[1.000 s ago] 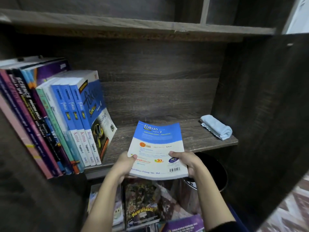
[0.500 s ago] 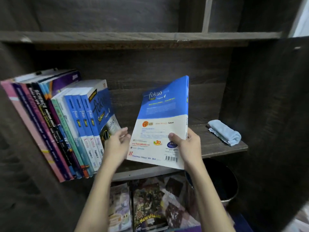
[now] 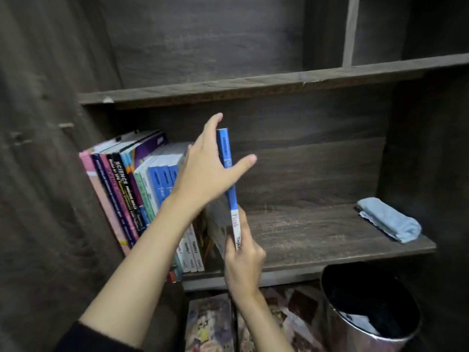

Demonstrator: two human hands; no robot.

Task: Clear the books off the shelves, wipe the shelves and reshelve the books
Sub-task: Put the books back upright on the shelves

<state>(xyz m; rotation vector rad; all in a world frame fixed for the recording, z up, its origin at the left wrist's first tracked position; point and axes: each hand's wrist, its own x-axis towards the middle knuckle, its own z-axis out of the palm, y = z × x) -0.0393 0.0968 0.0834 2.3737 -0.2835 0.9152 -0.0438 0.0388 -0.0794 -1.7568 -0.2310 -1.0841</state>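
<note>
A blue-and-white book (image 3: 232, 196) stands upright on the dark wooden shelf (image 3: 317, 237), spine toward me, at the right end of a leaning row of books (image 3: 142, 196). My right hand (image 3: 242, 260) pinches the bottom of its spine. My left hand (image 3: 210, 166) lies flat with straight fingers against the book's left side, thumb stretched across the spine to the right. It hides the books just behind it. A folded light-blue cloth (image 3: 388, 219) lies at the shelf's right end.
An upper shelf (image 3: 253, 85) runs overhead with a vertical divider (image 3: 349, 29). A shiny metal bin (image 3: 370, 308) stands below right of the shelf. Magazines (image 3: 210, 323) lie on the level beneath. Dark cabinet walls close in on both sides.
The book has turned from cover-facing to spine-facing and moved left against the row. My left hand has risen from the row of books to the book's upper side.
</note>
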